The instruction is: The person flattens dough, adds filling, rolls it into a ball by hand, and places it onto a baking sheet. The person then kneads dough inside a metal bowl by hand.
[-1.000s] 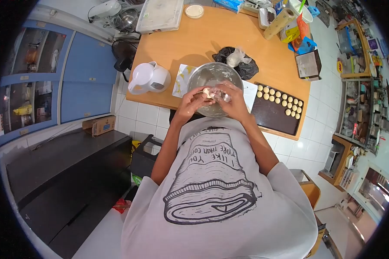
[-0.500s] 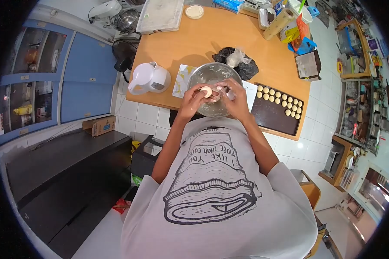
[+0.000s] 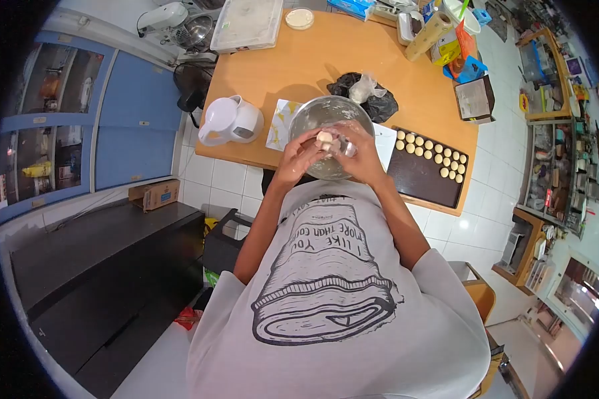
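Observation:
My left hand pinches a small pale piece of dough over a metal bowl. The fingers of my right hand are curled close against the dough. Something pale and shiny shows in the right hand, too small to name. Whitish residue coats the inside of the bowl. To the right, a dark baking tray carries several round dough balls in rows.
A white jug-shaped appliance stands left of the bowl. Behind the bowl lies a black plastic bag with a clear bag on it. A lidded box, a round tub and a cling-film-like roll stand farther back on the wooden table.
The dough in my left hand has turned from a round face to a lumpier side view. My right hand has come slightly closer to the left, its fingers now over the dough.

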The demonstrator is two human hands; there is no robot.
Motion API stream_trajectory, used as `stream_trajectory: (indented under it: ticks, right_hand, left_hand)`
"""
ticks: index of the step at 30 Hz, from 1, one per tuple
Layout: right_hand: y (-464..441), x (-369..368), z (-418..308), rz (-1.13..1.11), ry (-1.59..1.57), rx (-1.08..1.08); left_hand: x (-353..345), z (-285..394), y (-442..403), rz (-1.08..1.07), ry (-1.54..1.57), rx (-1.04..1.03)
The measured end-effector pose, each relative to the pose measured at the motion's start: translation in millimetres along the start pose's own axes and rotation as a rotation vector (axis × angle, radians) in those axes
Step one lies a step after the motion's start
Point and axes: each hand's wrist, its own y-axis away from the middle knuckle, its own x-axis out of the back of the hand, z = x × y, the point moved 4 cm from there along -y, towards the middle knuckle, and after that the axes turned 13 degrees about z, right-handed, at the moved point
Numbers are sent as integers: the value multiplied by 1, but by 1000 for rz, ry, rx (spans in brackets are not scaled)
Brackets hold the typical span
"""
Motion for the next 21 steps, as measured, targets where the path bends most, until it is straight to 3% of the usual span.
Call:
stream_trajectory:
  ticks: [5, 8, 13, 16, 21]
  right_hand:
    - [6, -6, 11, -28, 41, 10]
    - [3, -7, 7, -49, 16, -33]
    - [-2, -9, -10, -81, -113, -125]
    - [-5, -8, -20, 71, -65, -36]
    - [-3, -13, -28, -28, -139, -46]
  left_hand:
    - [-8, 9, 7, 78, -112, -26]
    - [-6, 4, 3, 40, 87, 54]
    - [0, -4, -4, 84, 124, 85]
    - [3, -9, -9, 113, 179, 108]
    - [-23, 7, -1, 21, 417, 142]
